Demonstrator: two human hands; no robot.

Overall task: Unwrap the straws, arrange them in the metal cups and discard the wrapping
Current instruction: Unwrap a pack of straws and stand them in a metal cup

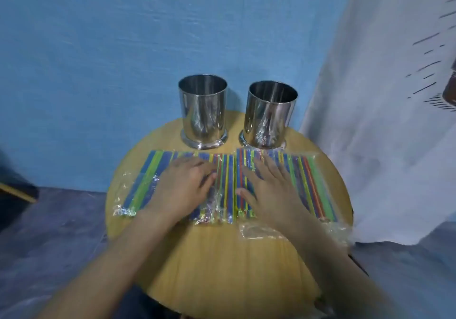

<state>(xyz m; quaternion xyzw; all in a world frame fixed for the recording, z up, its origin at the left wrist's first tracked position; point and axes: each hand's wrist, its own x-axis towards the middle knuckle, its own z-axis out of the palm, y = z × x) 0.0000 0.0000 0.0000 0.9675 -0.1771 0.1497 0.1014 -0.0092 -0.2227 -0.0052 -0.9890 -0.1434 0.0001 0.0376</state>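
- Your left hand [183, 190] lies flat on the left straw pack [153, 178]. The fingers are straight and a little spread, pressing on the wrap and gripping nothing.
- Your right hand [269, 190] lies the same way on the right straw pack [308, 183], palm down, fingers fanned toward 12 o'clock, nothing pinched.
- The two packs lie side by side across the middle of the round wooden table [222, 257], the left toward 9 o'clock and the right toward 3 o'clock. Their inner edges nearly touch between your hands.
- The coloured straws in both packs run from 6 to 12 o'clock under clear plastic wrap.
- The left metal cup [203, 113] and the right metal cup [270, 116] stand upright at the table's 12 o'clock edge, just beyond the far ends of the packs. No straws show above their rims.
- By my reading you are at the very start: both packs look sealed, and unwrapping has not begun.
- Next, pick one pack and find a loose end of wrap. The slack plastic [259, 231] at the 6 o'clock end of the right pack looks the easiest to pinch.
- Hold that pack down with the other hand as you tear, or the straws are likely to spill and roll off the table.
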